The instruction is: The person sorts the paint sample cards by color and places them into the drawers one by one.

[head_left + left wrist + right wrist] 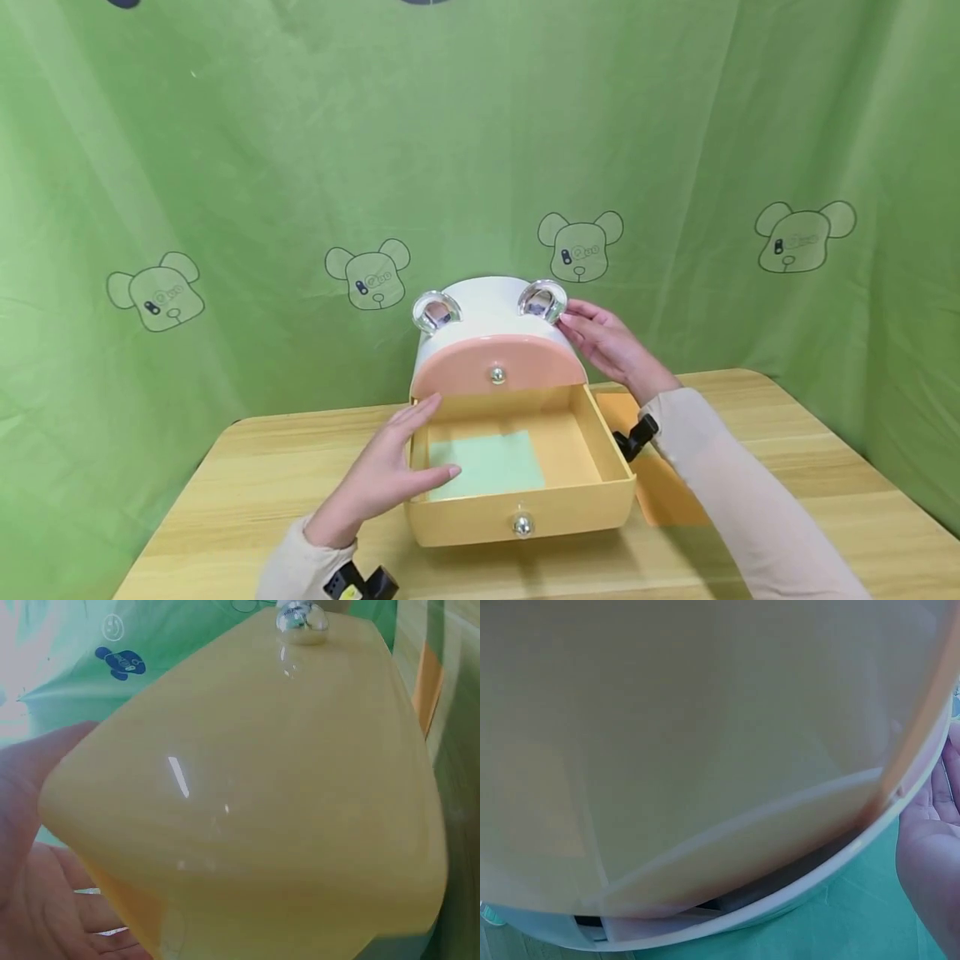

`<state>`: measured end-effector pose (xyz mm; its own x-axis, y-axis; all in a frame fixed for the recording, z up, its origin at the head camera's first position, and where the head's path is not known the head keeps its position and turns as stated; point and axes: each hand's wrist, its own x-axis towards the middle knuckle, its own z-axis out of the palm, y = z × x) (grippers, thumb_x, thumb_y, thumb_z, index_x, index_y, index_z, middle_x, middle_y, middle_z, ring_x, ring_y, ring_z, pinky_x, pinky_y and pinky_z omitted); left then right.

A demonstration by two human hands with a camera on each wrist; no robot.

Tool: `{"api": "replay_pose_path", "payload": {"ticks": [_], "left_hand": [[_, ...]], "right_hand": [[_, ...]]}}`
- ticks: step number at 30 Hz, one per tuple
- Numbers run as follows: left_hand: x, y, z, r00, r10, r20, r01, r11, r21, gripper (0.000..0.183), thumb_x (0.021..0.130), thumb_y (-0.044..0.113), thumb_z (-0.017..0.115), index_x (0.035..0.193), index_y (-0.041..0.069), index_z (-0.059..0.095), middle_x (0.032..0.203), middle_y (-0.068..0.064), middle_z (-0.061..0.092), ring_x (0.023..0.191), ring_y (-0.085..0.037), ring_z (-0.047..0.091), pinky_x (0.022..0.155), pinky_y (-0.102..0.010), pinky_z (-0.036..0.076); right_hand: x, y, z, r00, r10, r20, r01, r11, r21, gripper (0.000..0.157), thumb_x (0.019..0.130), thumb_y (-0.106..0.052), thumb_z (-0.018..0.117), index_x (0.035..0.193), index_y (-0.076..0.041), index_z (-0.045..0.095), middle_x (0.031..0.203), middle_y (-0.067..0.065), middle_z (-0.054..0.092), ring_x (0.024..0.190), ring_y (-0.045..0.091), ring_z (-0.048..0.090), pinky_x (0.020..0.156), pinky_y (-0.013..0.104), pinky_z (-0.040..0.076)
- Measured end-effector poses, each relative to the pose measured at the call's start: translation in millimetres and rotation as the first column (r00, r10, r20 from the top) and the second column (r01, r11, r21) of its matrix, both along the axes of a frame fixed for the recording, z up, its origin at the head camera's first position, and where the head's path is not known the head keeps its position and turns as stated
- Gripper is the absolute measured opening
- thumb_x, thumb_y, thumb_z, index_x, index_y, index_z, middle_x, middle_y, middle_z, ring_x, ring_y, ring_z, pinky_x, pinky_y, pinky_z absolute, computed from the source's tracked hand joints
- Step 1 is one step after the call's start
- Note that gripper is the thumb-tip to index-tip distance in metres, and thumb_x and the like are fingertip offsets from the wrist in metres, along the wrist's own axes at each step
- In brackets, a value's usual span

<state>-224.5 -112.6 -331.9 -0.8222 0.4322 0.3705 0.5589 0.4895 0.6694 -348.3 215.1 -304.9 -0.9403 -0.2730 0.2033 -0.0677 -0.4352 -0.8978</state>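
Note:
On the table stands a small white desk organizer (483, 302) with two silver ear-like domes and a pink upper drawer front (457, 365). Its yellow lower drawer (465, 522) is pulled out, and a pale green sheet (487, 468) lies inside. My left hand (382, 471) is at the drawer's left side, thumb over the rim and fingers extended; contact is unclear. My right hand (611, 343) is beside the right silver dome (543, 302), fingertips at its outer edge. In the right wrist view, the right palm (930, 855) lies along the organizer's outer side.
An orange sheet (667, 492) lies on the wood-grain table (262, 475), right of the organizer and partly behind my right arm. Behind and around the table hangs a green curtain (450, 150) with bear-head prints.

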Motion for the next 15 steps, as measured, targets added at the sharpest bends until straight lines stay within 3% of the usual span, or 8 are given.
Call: {"api": "replay_pose_path", "payload": {"ticks": [4,7,10,13,15], "left_hand": [[15.9,8,-2.7,0.996,0.053,-0.072,-0.044,0.992,0.121,0.080,0.075,0.026,0.078,0.142,0.006,0.040,0.147,-0.009,0.038,0.136,-0.034,0.032,0.109,-0.059,0.023],[37.6,21,-3.2,0.984,0.090,-0.155,-0.054,0.974,0.222,0.074,0.075,0.022,0.077,0.140,0.013,0.044,0.143,-0.003,0.044,0.132,-0.029,0.038,0.106,-0.060,0.026],[59.0,36,-8.6,0.962,0.059,-0.268,0.028,0.951,0.308,0.064,0.076,0.014,0.075,0.134,0.013,0.049,0.131,-0.002,0.055,0.117,-0.024,0.052,0.099,-0.048,0.043],[75.7,48,-22.3,0.943,-0.032,-0.330,0.162,0.913,0.373,0.057,0.074,0.004,0.074,0.127,0.007,0.053,0.112,-0.006,0.063,0.092,-0.017,0.060,0.072,-0.027,0.054],[83.4,55,-33.1,0.951,-0.095,-0.293,0.211,0.893,0.397,0.053,0.073,0.001,0.074,0.122,0.003,0.055,0.100,-0.007,0.065,0.077,-0.008,0.058,0.056,-0.018,0.051]], "right_hand": [[0.5,0,-1.0,1.000,0.008,0.007,-0.008,1.000,0.000,0.028,0.092,0.007,0.048,0.099,-0.014,0.066,0.102,0.001,0.067,0.096,0.010,0.062,0.090,0.017,0.047],[0.2,0,-0.8,1.000,0.008,0.005,-0.008,1.000,0.002,0.027,0.092,0.006,0.049,0.100,-0.014,0.066,0.102,0.001,0.068,0.096,0.010,0.062,0.091,0.017,0.047],[0.1,0,-0.2,1.000,0.002,0.001,-0.002,1.000,0.003,0.026,0.092,0.006,0.050,0.101,-0.014,0.065,0.103,0.001,0.068,0.097,0.010,0.062,0.091,0.017,0.047],[-0.2,0,0.1,1.000,0.003,-0.003,-0.003,1.000,0.007,0.026,0.092,0.006,0.050,0.101,-0.014,0.065,0.103,0.001,0.067,0.097,0.010,0.062,0.091,0.017,0.047],[-0.6,1,-0.1,1.000,0.005,-0.007,-0.005,1.000,0.009,0.028,0.092,0.006,0.049,0.100,-0.014,0.066,0.103,0.001,0.067,0.097,0.009,0.062,0.091,0.017,0.047]]}}
